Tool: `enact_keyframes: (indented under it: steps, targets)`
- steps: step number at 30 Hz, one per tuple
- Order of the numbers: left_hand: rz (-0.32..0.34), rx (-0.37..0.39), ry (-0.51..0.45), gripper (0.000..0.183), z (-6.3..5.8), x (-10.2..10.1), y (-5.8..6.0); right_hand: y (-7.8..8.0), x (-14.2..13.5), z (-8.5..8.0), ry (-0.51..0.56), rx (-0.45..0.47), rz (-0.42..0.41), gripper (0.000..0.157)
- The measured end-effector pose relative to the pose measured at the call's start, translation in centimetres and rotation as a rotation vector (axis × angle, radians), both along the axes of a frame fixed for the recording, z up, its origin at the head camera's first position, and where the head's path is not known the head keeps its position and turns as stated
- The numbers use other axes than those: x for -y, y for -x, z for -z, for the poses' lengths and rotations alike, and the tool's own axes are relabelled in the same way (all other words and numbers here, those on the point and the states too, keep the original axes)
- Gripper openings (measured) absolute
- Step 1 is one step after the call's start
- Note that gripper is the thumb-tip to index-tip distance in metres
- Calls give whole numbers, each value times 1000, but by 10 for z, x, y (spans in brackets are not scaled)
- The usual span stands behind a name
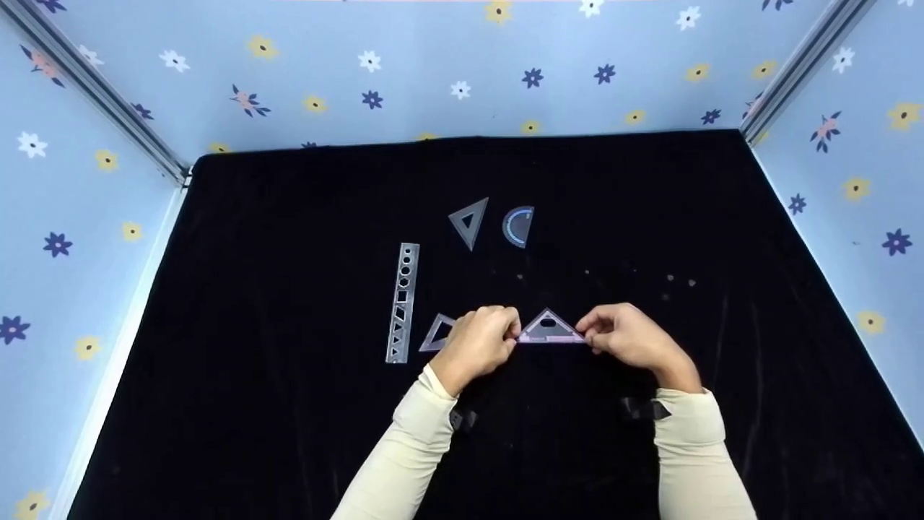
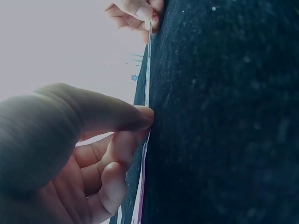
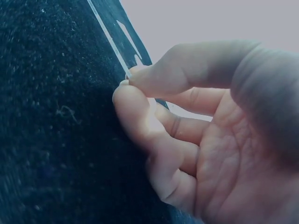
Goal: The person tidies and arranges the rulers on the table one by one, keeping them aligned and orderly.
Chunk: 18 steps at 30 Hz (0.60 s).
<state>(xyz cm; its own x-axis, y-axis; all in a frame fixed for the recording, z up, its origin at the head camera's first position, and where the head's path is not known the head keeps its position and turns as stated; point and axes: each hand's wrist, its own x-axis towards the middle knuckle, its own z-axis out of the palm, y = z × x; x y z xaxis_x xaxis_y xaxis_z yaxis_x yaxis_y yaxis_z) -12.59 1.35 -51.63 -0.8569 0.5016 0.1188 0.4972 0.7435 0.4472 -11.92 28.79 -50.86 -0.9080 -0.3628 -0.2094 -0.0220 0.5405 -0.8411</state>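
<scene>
A clear, pink-edged triangular set square (image 1: 552,339) lies with its long side facing the person and its peak pointing away. My left hand (image 1: 480,338) pinches its left corner between thumb and fingers. At the opposite corner, my right hand (image 1: 628,336) pinches it the same way. Both wrist views show the set square edge-on as a thin strip, held at the thumb (image 3: 149,79) in the right wrist view. Beside the left hand lies another clear set square (image 1: 430,342), its right part hidden under that hand.
A long stencil ruler (image 1: 405,305) with cut-out shapes lies to the left. Farther back are a grey set square (image 1: 473,232) and a protractor (image 1: 511,230) with a blue arc. Black cloth (image 1: 289,253) covers the table, with flower-patterned walls (image 1: 433,65) around it.
</scene>
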Motion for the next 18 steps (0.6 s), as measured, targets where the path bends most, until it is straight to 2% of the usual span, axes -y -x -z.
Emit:
enact_keyframes:
  steps: [10,18]
  targets:
    - [33,30,16,11,0,5,2,0,3,4,-4,-25,-10,22]
    - [45,24,-3,12,2,6,4,1,3,3,-24,-35,-8,22]
